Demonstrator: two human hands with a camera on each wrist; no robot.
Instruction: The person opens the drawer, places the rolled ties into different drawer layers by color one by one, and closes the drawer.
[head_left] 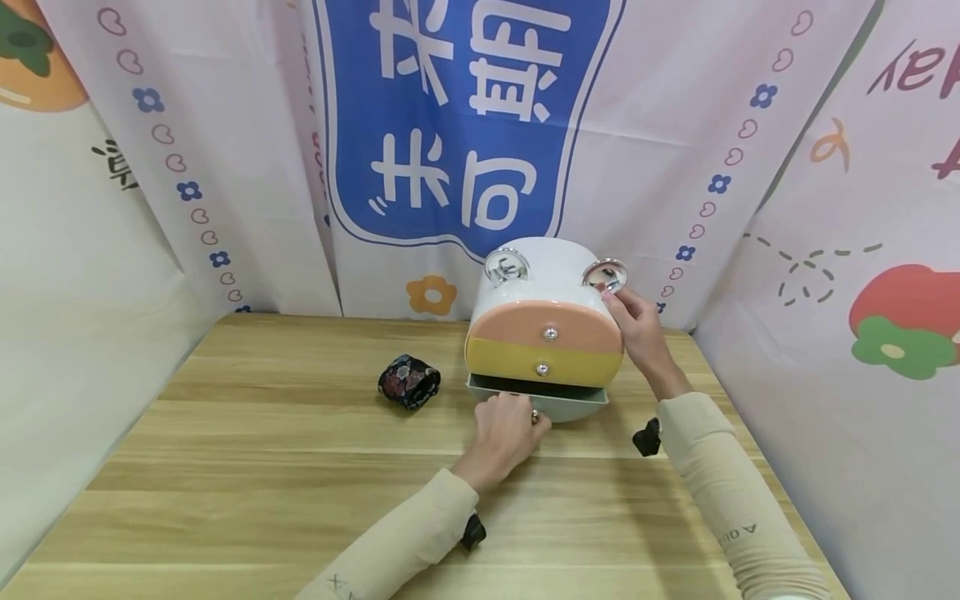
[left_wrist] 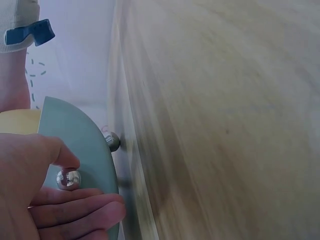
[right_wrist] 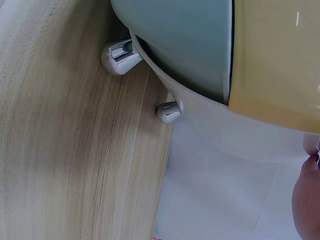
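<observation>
A small white drawer box with a peach, a yellow and a grey-green drawer front stands at the back of the table. Its lowest, grey-green drawer is pulled partly out. My left hand is at the front of that drawer, with thumb and fingers around its round silver knob. Up at the box's right side, my right hand pinches the rim of a round silver ear. The right wrist view catches just part of this hand at its edge. What the open drawer holds is hidden.
A rolled dark floral cloth lies on the wooden table left of the box. Short silver feet carry the box. Printed curtains hang behind the table and along both sides. A matching silver ear tops the box's left side.
</observation>
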